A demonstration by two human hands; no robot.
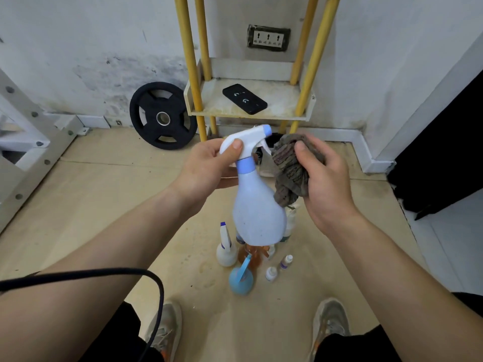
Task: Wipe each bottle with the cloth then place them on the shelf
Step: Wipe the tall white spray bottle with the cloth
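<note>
**Spray bottle held upright, cloth at its shoulder**

The left hand (206, 168) grips the white trigger head of a pale blue spray bottle (257, 212), thumb on top. The bottle hangs upright, its long axis vertical, and what it holds cannot be told. The right hand (326, 184), at 3 o'clock from the bottle, clutches a bunched brown cloth (290, 173) that touches the bottle's shoulder.

The yellow-legged shelf (248, 114) stands at 12 o'clock beyond both hands. Its low tier holds a black phone-like device (244, 98) and no bottles.

At 6 o'clock, on the floor, stand a white spray bottle (225, 252), an orange bottle (251, 253), a blue bottle (240, 280) and a small dropper bottle (271, 273).

Wiping seems to be the step in hand. The left hand would likely carry the bottle forward.
</note>
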